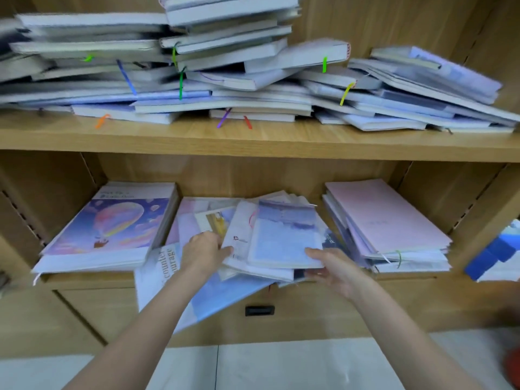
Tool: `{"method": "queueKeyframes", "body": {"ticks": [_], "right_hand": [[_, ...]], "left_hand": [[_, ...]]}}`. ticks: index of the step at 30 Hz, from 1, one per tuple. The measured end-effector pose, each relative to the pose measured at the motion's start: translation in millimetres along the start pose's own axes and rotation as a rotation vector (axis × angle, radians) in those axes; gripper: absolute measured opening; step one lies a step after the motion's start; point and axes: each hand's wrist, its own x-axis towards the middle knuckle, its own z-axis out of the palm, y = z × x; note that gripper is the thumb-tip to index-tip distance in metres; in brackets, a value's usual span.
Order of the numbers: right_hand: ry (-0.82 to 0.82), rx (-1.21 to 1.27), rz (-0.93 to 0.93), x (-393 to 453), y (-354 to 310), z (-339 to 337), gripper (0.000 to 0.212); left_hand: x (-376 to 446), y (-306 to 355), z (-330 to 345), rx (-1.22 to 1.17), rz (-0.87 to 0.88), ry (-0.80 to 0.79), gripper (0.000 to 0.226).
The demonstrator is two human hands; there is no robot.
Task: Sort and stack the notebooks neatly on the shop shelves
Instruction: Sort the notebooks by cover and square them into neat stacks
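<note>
Upper pile (225, 66) motion-blurred, cut off at top and left edges — covers unreadable. Middle pile (253, 235) partly hidden under left hand (204, 253) and right hand (334, 270); lower books buried. Cover text (168, 264) half covered by wrist. Blue object (495, 251) cropped at right edge — unidentifiable. Red blur (513, 367) at bottom-right corner, cropped.

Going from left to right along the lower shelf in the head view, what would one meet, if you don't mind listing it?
Balloon-cover notebook stack → left hand on the messy middle pile → blue notebook → right hand → pink-topped stack → blue blocks at the frame's edge.
</note>
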Motion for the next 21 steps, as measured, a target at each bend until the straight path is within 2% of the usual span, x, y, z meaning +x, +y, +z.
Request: {"method": "queueKeyframes", "body": {"ticks": [2, 5, 7, 9, 11, 12, 14, 16, 19, 21], "right_hand": [[-0.005, -0.026, -0.006, -7, 17, 13, 0.028], [0.118, -0.037, -0.09, -17, 18, 28, 0.036], [0.24, -0.145, -0.168, -31, 3, 27, 0.036], [0.347, -0.369, -0.3, -48, -13, 20, 0.032], [0.353, -0.439, -0.429, -70, -26, 17, 0.014], [0.31, -0.371, -0.457, -81, -29, 20, 0.009], [0.125, -0.071, -0.402, -98, -33, 27, 0.013], [-0.086, 0.194, -0.317, -112, -35, 32, 0.004], [-0.333, 0.4, -0.235, -115, -32, 33, 0.023], [-0.418, 0.398, -0.203, -113, -27, 36, 0.034]], "left_hand": [[-14, -3, 7, -0.01, 0.107, -0.006, 0.039], [-25, -11, 7, -0.063, 0.161, -0.101, 0.016], [-29, -12, -1, -0.147, 0.147, -0.127, 0.03], [-36, -4, -14, -0.384, 0.086, -0.11, 0.039], [-53, 17, -28, -0.727, 0.011, -0.235, 0.032], [-63, 29, -32, -0.869, -0.014, -0.36, 0.029], [-81, 47, -35, -1.085, -0.043, -0.553, 0.032], [-91, 53, -36, -1.304, -0.08, -0.6, 0.04], [-92, 41, -37, -1.498, -0.094, -0.614, 0.055], [-89, 31, -39, -1.562, -0.071, -0.599, 0.059]]}}
